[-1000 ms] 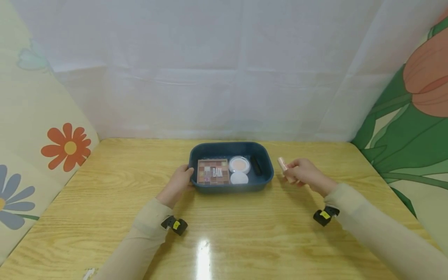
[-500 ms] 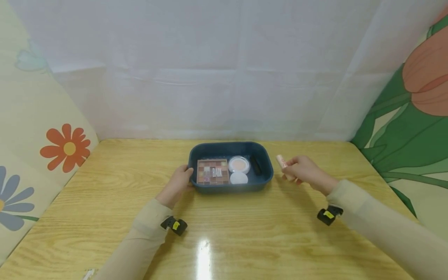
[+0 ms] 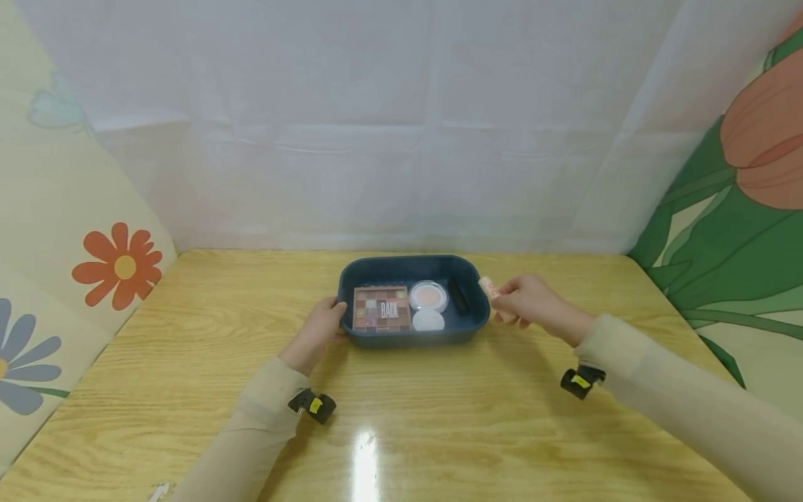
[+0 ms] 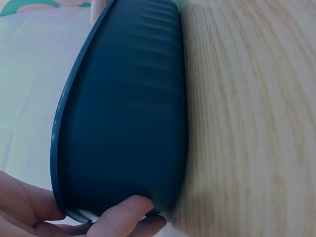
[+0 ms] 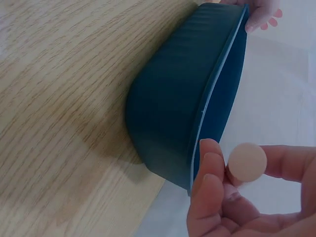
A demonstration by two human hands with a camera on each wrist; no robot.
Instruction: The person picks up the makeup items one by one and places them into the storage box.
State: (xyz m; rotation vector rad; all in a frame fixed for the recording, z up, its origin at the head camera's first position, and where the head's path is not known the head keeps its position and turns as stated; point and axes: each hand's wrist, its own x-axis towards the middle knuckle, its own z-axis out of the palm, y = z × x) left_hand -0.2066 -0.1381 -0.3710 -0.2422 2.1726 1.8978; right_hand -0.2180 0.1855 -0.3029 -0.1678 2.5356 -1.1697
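Note:
A dark blue oblong basin [image 3: 414, 339] stands on the table. My left hand [image 3: 318, 331] grips its left end, thumb over the rim and other fingers outside against the wall [image 4: 118, 123]. My right hand [image 3: 533, 307] pinches a slim peach cosmetic tube [image 3: 488, 286] between thumb and fingers, right at the basin's right rim. In the right wrist view the tube's round flat end [image 5: 248, 163] faces the camera. Inside the basin lie an eyeshadow palette [image 3: 370, 317] with "BACK" lettering, an opened round compact [image 3: 429, 296], and a slim black stick [image 3: 458, 298].
The wooden table [image 3: 426, 418] reaches back to a white cloth backdrop [image 3: 389, 139]. Flower-patterned panels [image 3: 740, 279] rise along both sides. A small white scrap or mark [image 3: 159, 491] shows at the table's lower left.
My right hand has shifted left with the peach cosmetic tube, from beside the basin to its right rim. The left hand and the basin have stayed put.

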